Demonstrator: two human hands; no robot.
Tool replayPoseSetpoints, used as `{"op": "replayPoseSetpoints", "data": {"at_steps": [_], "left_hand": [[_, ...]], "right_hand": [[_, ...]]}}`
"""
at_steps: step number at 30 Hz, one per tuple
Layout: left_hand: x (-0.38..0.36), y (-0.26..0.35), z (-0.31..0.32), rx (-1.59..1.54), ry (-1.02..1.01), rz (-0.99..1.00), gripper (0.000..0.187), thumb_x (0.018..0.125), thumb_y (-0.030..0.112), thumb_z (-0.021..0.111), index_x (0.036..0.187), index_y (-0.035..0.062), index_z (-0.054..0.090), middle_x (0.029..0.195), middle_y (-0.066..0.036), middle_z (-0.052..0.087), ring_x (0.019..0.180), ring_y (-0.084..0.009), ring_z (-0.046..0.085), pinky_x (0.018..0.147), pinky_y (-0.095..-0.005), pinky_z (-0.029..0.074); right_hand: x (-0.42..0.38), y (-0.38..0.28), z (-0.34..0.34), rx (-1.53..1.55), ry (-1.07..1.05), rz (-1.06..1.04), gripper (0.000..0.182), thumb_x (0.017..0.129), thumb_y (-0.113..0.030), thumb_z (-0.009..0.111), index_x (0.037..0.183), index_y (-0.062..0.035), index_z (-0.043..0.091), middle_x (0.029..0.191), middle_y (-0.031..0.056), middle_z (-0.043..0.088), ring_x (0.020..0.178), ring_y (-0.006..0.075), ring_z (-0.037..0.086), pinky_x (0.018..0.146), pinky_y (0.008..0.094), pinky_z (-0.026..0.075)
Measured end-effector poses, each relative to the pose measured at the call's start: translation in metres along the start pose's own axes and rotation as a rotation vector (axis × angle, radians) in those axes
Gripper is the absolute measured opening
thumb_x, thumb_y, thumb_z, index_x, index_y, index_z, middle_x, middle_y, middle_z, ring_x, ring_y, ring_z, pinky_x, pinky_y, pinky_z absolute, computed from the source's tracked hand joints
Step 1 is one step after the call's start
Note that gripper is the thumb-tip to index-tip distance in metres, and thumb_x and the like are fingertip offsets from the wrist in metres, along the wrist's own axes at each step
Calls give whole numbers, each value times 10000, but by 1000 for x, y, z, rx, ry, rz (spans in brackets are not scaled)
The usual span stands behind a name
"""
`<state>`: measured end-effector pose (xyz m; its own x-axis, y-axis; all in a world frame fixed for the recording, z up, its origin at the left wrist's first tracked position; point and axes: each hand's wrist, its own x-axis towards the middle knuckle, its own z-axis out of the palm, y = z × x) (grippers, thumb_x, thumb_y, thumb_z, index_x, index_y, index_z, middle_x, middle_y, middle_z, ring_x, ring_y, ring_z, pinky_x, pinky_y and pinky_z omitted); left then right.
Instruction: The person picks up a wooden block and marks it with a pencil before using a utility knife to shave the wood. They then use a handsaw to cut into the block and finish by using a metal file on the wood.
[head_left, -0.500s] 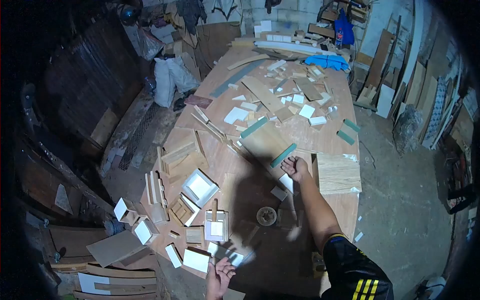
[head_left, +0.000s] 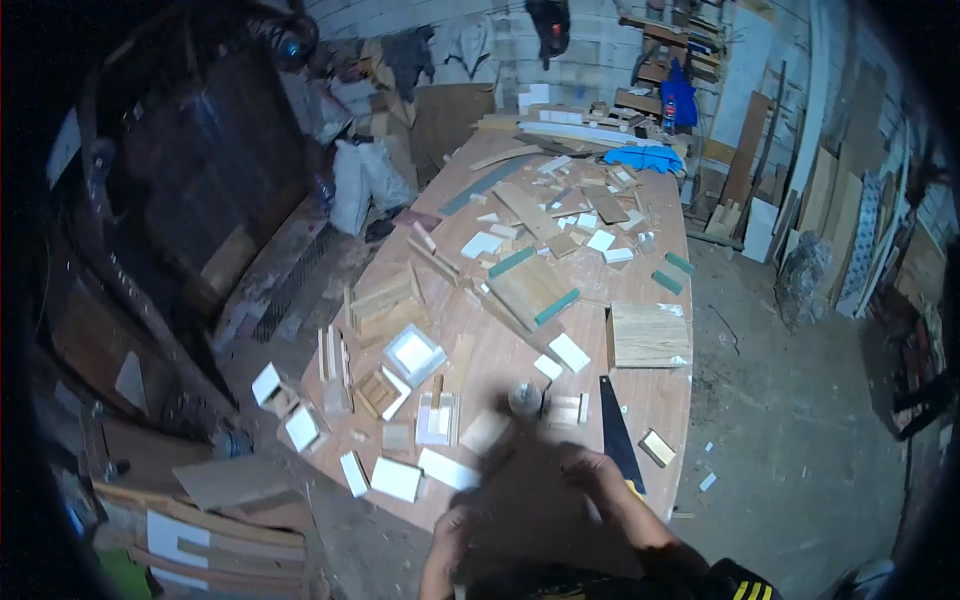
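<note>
My left hand (head_left: 450, 535) is low in the view at the table's near edge, beside the white-faced pieces. Shadow and blur hide its fingers. My right hand (head_left: 597, 478) hovers over the near part of the table, left of a handsaw (head_left: 620, 435) with a dark blade. Its fingers point left, dim but loosely apart, and no object shows in them. A small round container (head_left: 525, 398) stands ahead of both hands. Near my left hand lie a white-faced block (head_left: 396, 480) and a white strip (head_left: 447, 469).
The long wooden table (head_left: 480, 345) carries a panel with green edges (head_left: 530, 290), a wood-grain box (head_left: 648, 335), a white-framed tray (head_left: 415, 354) and many offcuts. A small wooden block (head_left: 657, 448) sits near the right edge. Boards (head_left: 750, 150) lean on the wall at right.
My right hand has drawn back from the green-edged panel toward my body. My left hand has shifted slightly right. The view has tilted up, and the handsaw now shows.
</note>
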<state>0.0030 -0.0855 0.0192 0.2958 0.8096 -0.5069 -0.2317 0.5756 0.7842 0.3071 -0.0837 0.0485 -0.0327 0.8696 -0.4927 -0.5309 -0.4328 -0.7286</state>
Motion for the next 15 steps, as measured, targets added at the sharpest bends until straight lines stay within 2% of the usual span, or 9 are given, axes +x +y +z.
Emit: {"op": "replayPoseSetpoints", "data": {"at_steps": [2,4,6,7,9,11,12,14,15], "left_hand": [[-12,-7,-3,-58,-23,-76,104,851,46,579,917,-4,640,935,-109,655,841,-193,620,723,-293,504],[-27,-3,10,195,3,41,83,832,93,562,877,38,605,856,-87,616,725,-183,569,629,-334,475],[-31,-11,3,132,50,-38,95,844,133,560,874,50,595,829,-78,610,738,-195,572,653,-343,475],[-32,-16,0,96,26,-8,114,856,163,559,865,52,582,823,-80,611,733,-204,569,650,-341,464],[-41,-16,-5,47,20,21,140,867,193,559,857,53,568,816,-82,612,729,-213,566,647,-338,453],[-53,-4,-10,201,46,162,166,891,223,557,838,68,539,786,-63,574,735,-210,542,641,-330,425],[-57,-2,-18,184,79,153,166,891,223,557,838,68,539,786,-63,574,735,-210,542,641,-330,425],[-66,-4,-41,-53,71,353,186,931,224,528,807,86,512,727,-38,511,694,-185,496,607,-320,389],[-81,5,-48,-71,121,315,224,953,241,497,789,90,498,704,-29,483,669,-167,472,592,-315,374]], "right_hand": [[-15,32,-6,75,-47,32,212,870,-216,595,949,-21,616,936,99,649,800,218,633,756,337,511],[-31,59,-7,170,-81,80,196,865,-188,597,945,-11,620,950,116,652,798,232,636,746,342,516],[-39,72,0,-170,-106,-91,117,858,-104,584,907,-7,628,941,134,651,791,239,638,717,334,525],[-50,66,16,-218,-64,-126,57,859,-45,576,858,-22,628,889,111,648,764,200,629,672,299,517],[-58,65,26,-248,-58,-137,56,869,-56,579,850,-28,623,861,88,642,748,172,616,654,280,503],[-65,64,40,-375,-27,-249,83,890,-81,586,817,-50,609,777,28,621,681,105,573,608,238,458],[-62,67,39,-287,-49,-179,99,890,-98,604,799,-60,598,755,36,620,643,108,568,608,238,454],[-64,64,48,-265,-69,-219,93,883,-78,618,798,-42,600,736,36,624,662,100,571,647,234,464],[-63,67,52,-248,-70,-217,89,888,-83,613,811,-41,599,739,40,624,658,101,572,647,236,466]]}}
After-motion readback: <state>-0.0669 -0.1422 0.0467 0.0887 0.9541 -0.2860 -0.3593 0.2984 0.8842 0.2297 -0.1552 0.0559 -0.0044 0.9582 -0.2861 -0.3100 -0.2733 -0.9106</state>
